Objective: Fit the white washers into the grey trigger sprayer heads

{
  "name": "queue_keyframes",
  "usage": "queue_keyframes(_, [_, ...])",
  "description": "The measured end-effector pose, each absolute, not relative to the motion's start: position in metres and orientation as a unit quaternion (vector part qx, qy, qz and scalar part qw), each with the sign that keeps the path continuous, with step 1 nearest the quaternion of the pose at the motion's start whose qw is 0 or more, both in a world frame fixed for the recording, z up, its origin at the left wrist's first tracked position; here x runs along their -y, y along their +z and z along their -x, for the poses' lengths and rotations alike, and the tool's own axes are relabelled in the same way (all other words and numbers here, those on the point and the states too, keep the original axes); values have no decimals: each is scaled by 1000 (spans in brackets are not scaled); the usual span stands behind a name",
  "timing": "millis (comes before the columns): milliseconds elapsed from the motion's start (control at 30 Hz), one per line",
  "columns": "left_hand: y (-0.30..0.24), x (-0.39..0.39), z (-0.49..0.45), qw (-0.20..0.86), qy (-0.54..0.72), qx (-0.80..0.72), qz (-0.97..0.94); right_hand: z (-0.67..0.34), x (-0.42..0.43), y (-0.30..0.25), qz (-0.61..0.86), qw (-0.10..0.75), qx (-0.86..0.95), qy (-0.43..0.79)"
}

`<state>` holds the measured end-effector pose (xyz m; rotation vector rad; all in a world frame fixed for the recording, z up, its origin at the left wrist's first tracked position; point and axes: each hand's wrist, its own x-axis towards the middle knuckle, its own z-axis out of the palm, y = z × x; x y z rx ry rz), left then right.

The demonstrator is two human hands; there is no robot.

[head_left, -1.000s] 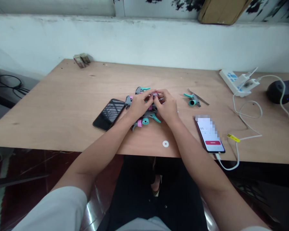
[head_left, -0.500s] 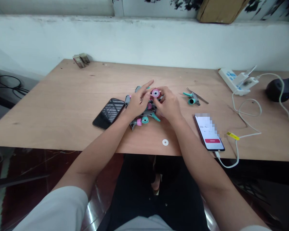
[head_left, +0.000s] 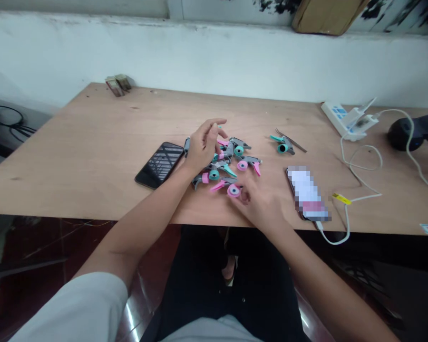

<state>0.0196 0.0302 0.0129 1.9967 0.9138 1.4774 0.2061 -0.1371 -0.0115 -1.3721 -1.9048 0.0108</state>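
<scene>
Several small plastic spray-trigger parts (head_left: pixel 231 159) in grey, teal and pink lie heaped on the middle of the wooden table (head_left: pixel 92 142). My left hand (head_left: pixel 202 146) hovers over the left side of the heap, fingers loosely curled and apart, holding nothing that I can see. My right hand (head_left: pixel 260 202) lies low near the table's front edge. Its fingertips are closed on a pink-capped trigger part (head_left: pixel 231 189) that rests on the wood just in front of the heap.
A dark phone (head_left: pixel 159 164) lies left of the heap; a lit phone (head_left: pixel 307 194) on a white cable (head_left: pixel 360 164) lies to the right. A lone teal trigger with tweezers (head_left: pixel 285 144), a power strip (head_left: pixel 344 118), a black device (head_left: pixel 413 133) and small boxes (head_left: pixel 116 84) stand further back.
Both hands were together above the heap on a pink-capped part. My right hand has drawn it toward the front edge and down onto the table; my left hand stays over the heap.
</scene>
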Motion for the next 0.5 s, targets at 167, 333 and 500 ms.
queue_keyframes(167, [12,-34,-20,241,548,-331,-730,-202,127,-22,532,361,766,16])
queue_keyframes(333, [11,-37,-18,258,549,-334,-721,-197,114,-17,551,341,762,14])
queue_keyframes(500, [10,-37,-17,275,549,-336,-714,-203,129,-11,548,370,748,49])
